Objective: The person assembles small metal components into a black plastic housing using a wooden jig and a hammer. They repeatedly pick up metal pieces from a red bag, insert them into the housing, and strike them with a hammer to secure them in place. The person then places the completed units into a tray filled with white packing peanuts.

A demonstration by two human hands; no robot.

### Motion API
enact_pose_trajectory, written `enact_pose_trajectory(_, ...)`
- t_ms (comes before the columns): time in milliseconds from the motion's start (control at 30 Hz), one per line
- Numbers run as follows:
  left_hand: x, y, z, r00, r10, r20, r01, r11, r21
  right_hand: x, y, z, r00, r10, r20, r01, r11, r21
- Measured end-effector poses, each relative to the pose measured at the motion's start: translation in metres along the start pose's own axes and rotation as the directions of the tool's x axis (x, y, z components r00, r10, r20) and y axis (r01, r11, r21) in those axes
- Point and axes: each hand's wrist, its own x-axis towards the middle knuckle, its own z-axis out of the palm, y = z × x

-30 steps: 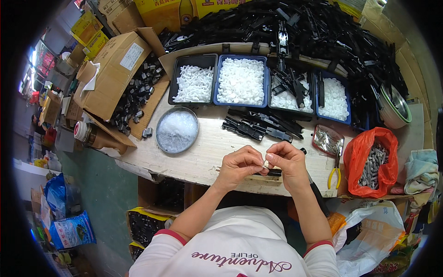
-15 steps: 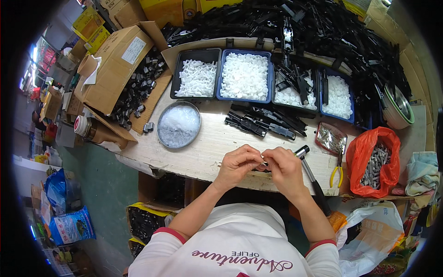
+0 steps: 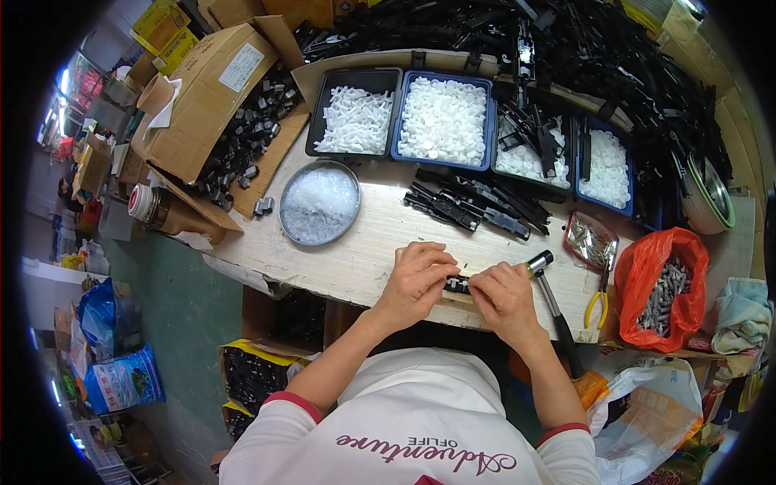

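A small black plastic part (image 3: 457, 284) with pale spots lies between my hands at the table's near edge. My left hand (image 3: 416, 281) has its fingers bent and pinched at the part's left end. The fingers of my right hand (image 3: 506, 295) close on its right end, and both hands cover much of it. Just right of my right hand rests a hammer (image 3: 546, 283) with a black grip hanging over the edge. Beyond my hands lie several long black assemblies (image 3: 477, 206) on the pale table (image 3: 368, 259).
Trays of white plastic pieces (image 3: 352, 121) line the back before a heap of black parts (image 3: 614, 73). At left are a round dish of clear bits (image 3: 320, 202) and a carton (image 3: 202, 105). Yellow-handled pliers (image 3: 598, 307) and a red bag (image 3: 630, 291) sit at right.
My hands have come down from a raised pinch close together and spread apart, now over the black part at the table edge. The whole view has shifted slightly.
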Motion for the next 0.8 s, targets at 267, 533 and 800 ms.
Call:
enact_pose_trajectory(267, -0.002, 0.001, 0.011, 0.987, -0.115, 0.114, 0.111, 0.993, 0.043, -0.002, 0.005, -0.001, 0.987, 0.038, 0.158, -0.034, 0.999, -0.032)
enact_pose_trajectory(533, 0.005, 0.005, 0.008, 0.976, -0.122, 0.181, 0.103, 0.988, 0.112, -0.002, 0.003, -0.008, 0.971, 0.07, 0.23, -0.055, 0.996, -0.07)
enact_pose_trajectory(800, 0.014, 0.012, 0.006, 0.959, 0.032, 0.28, -0.129, 0.933, 0.337, -0.006, 0.017, -0.021, 0.989, 0.098, 0.113, -0.095, 0.995, -0.03)
